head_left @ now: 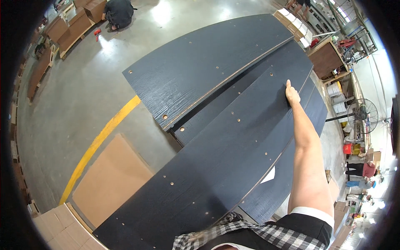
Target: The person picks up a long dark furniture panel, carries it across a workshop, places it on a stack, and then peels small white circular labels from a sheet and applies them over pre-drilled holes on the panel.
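The right hand rests on the dark panel, which spreads beneath and leftward of it; whether its fingers grip cannot be told. The left hand is out of view. Likely stiff, heavy; best held by opposite edges.

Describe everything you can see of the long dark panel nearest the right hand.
The long panel is dark blue-grey, with a faint wood-grain look and scattered small holes, some pale-rimmed. It lies broad face up, running from lower left to upper right, among other dark panels. The right hand is over its far part, near the right edge; whether it touches is unclear.
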